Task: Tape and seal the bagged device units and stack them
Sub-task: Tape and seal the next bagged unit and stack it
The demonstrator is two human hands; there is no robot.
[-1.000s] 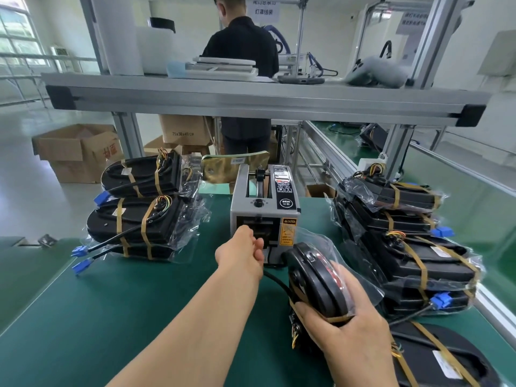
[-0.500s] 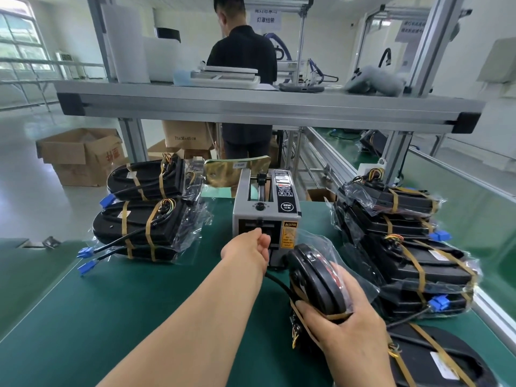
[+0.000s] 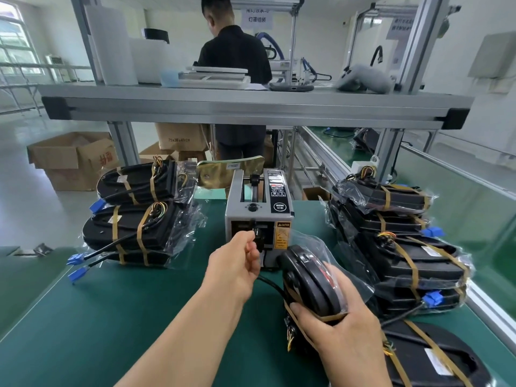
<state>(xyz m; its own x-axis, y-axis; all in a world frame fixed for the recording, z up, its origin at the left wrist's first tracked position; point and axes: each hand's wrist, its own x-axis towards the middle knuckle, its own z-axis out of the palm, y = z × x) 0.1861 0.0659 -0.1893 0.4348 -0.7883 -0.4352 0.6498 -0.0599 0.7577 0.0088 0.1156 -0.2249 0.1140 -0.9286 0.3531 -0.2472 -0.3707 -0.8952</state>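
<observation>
Green matting covers the table [image 3: 111,317], and one grey tape dispenser [image 3: 258,216] is set at its middle. Two hands are seen. The left hand [image 3: 234,270] is held at the dispenser's front opening, fingers curled and thumb laid against forefinger; whether a strip of tape is pinched there cannot be made out. The right hand [image 3: 346,333] is closed around one bagged unit [image 3: 310,283], a black device in clear plastic. It is held on edge just in front of the dispenser and just right of the left hand. One black cable [image 3: 269,284] is seen running out from beneath it.

Two piles of bagged, brown-banded units are stacked on the table. In the left pile [image 3: 134,227] two units can be counted for certain, and a third below them is hard to separate. Three blue plugs stick out at its left side. In the right pile [image 3: 405,255] about four layers are seen, though the crumpled plastic blurs the count. One more unit [image 3: 435,358] is laid flat at the lower right, cut off by the frame edge and partly hidden by the right wrist.

One metal shelf [image 3: 251,104] is carried across the view above the table. Behind it one person in a black top [image 3: 234,51] is turned away, the waist hidden by the shelf. An open cardboard box [image 3: 69,160] is seen on the floor at left, and a second box [image 3: 181,135] behind the table.
</observation>
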